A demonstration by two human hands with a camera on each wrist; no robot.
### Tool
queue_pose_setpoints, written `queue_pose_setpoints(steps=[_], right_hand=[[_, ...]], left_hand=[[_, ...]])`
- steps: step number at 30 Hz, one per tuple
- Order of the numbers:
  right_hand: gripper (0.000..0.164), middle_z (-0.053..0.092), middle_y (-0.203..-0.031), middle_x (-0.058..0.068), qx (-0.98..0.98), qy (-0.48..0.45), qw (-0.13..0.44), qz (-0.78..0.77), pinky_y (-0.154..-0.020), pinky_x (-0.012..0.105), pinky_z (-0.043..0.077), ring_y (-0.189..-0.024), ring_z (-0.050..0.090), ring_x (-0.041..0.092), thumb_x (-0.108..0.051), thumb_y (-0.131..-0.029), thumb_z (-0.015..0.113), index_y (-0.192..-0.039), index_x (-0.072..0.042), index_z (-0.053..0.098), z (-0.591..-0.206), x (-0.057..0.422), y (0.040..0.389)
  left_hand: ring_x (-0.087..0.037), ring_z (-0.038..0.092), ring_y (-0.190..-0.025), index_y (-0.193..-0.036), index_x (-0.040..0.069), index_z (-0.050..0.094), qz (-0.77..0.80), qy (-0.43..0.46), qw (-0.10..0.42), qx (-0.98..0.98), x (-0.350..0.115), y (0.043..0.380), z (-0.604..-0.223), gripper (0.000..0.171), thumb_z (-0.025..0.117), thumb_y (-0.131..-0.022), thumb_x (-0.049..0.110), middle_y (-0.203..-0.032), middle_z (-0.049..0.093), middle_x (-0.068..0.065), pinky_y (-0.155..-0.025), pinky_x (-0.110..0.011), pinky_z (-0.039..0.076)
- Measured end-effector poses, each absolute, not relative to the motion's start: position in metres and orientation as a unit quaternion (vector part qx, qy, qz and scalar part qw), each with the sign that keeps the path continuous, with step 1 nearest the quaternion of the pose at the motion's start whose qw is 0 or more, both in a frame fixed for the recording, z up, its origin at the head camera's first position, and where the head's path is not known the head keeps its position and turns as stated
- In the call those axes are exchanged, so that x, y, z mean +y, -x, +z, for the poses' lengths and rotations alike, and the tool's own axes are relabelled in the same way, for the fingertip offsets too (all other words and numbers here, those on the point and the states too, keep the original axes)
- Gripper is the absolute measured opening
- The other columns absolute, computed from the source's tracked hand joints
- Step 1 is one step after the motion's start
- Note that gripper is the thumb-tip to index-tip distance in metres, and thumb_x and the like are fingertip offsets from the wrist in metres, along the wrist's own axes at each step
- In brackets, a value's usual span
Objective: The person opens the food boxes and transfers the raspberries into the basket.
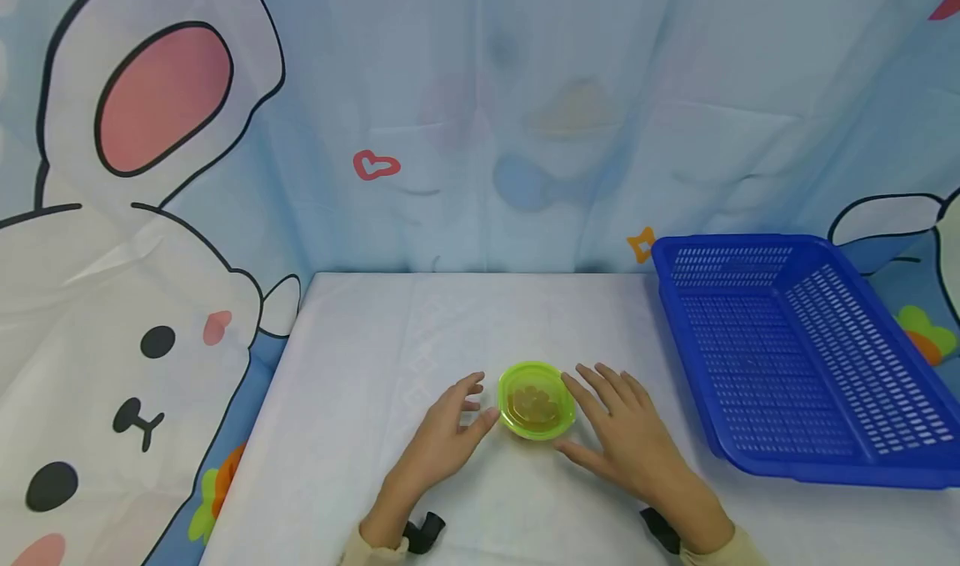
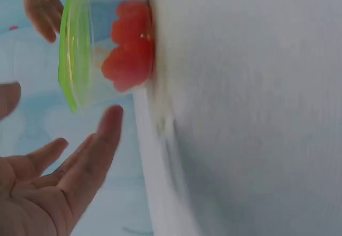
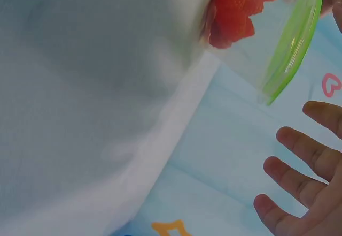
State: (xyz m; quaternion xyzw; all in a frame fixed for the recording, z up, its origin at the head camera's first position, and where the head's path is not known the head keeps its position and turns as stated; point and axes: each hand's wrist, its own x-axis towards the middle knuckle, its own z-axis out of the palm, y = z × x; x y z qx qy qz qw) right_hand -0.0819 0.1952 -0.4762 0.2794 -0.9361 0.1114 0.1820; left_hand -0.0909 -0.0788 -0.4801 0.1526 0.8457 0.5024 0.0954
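Observation:
A small clear plastic tub with a green lid (image 1: 536, 401) stands upright on the white table. Through its side, the left wrist view shows red-orange lumpy pieces (image 2: 131, 59) lying at the bottom. My left hand (image 1: 448, 434) is just left of the tub, thumb and fingers spread toward it and gripping nothing. On the other side my right hand (image 1: 626, 433) reaches in from the right, fingers extended, index fingertip right at the lid's rim. In the right wrist view, the fingers (image 3: 302, 188) are spread, with a gap between most of them and the tub.
A large blue plastic basket (image 1: 817, 458) with mesh sides stands at the table's right. Behind the white table (image 1: 360, 341) hangs a light blue cloth (image 1: 450, 66) with cartoon prints. Black straps (image 1: 425, 533) show at the wrists.

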Motion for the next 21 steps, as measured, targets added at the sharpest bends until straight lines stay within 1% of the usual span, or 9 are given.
queue_pose_setpoints(steps=[1, 3, 6, 9, 12, 17, 21], right_hand=[[0.083, 0.042, -0.136, 0.014, -0.934, -0.284, 0.180, 0.116, -0.102, 0.057, 0.026, -0.126, 0.033, 0.037, -0.064, -0.074, 0.060, -0.137, -0.013, 0.044, -0.477, 0.194, 0.082], [0.079, 0.043, -0.135, 0.013, -0.931, -0.295, 0.175, 0.127, -0.101, 0.057, 0.028, -0.125, 0.034, 0.036, -0.062, -0.075, 0.061, -0.135, -0.013, 0.046, -0.478, 0.191, 0.083], [0.072, 0.045, -0.134, 0.012, -0.921, -0.315, 0.172, 0.148, -0.101, 0.055, 0.030, -0.124, 0.036, 0.036, -0.057, -0.076, 0.064, -0.131, -0.013, 0.051, -0.480, 0.187, 0.084], [0.064, 0.046, -0.133, 0.011, -0.912, -0.334, 0.170, 0.166, -0.100, 0.054, 0.032, -0.123, 0.038, 0.035, -0.052, -0.077, 0.067, -0.127, -0.013, 0.055, -0.482, 0.184, 0.085], [0.060, 0.048, -0.131, 0.010, -0.906, -0.349, 0.169, 0.171, -0.099, 0.052, 0.034, -0.121, 0.041, 0.034, -0.046, -0.077, 0.069, -0.125, -0.013, 0.056, -0.484, 0.181, 0.086], [0.056, 0.051, -0.127, 0.011, -0.897, -0.365, 0.181, 0.171, -0.096, 0.052, 0.039, -0.118, 0.043, 0.036, -0.040, -0.077, 0.072, -0.124, -0.013, 0.058, -0.487, 0.179, 0.087], [0.051, 0.052, -0.124, 0.012, -0.888, -0.376, 0.196, 0.177, -0.094, 0.052, 0.040, -0.117, 0.044, 0.037, -0.037, -0.077, 0.072, -0.121, -0.013, 0.060, -0.489, 0.179, 0.087]], left_hand=[[-0.023, 0.055, -0.108, -0.140, 0.025, 0.033, 0.536, -0.147, 0.107, 0.825, -0.078, 0.092, -0.481, 0.055, 0.051, -0.092, 0.045, -0.133, 0.045, -0.009, -0.077, -0.030, 0.054], [-0.023, 0.059, -0.101, -0.138, 0.024, 0.037, 0.591, -0.131, 0.126, 0.786, -0.076, 0.093, -0.484, 0.047, 0.052, -0.095, 0.033, -0.128, 0.049, -0.012, -0.074, -0.030, 0.056], [-0.024, 0.061, -0.096, -0.136, 0.017, 0.041, 0.659, -0.101, 0.148, 0.731, -0.072, 0.096, -0.488, 0.042, 0.053, -0.095, 0.019, -0.121, 0.052, -0.014, -0.072, -0.032, 0.056], [-0.024, 0.062, -0.092, -0.134, 0.008, 0.043, 0.700, -0.077, 0.156, 0.693, -0.068, 0.099, -0.492, 0.042, 0.054, -0.094, 0.012, -0.114, 0.053, -0.014, -0.072, -0.034, 0.056], [-0.026, 0.063, -0.089, -0.131, 0.003, 0.045, 0.730, -0.061, 0.163, 0.661, -0.065, 0.102, -0.497, 0.041, 0.056, -0.092, 0.006, -0.111, 0.053, -0.016, -0.073, -0.036, 0.056], [-0.029, 0.063, -0.088, -0.126, 0.006, 0.050, 0.760, -0.044, 0.173, 0.625, -0.063, 0.104, -0.502, 0.038, 0.059, -0.089, 0.002, -0.109, 0.052, -0.019, -0.074, -0.038, 0.055], [-0.030, 0.063, -0.088, -0.124, 0.009, 0.053, 0.769, -0.026, 0.183, 0.612, -0.063, 0.105, -0.503, 0.039, 0.062, -0.087, 0.001, -0.108, 0.053, -0.020, -0.076, -0.039, 0.055]])
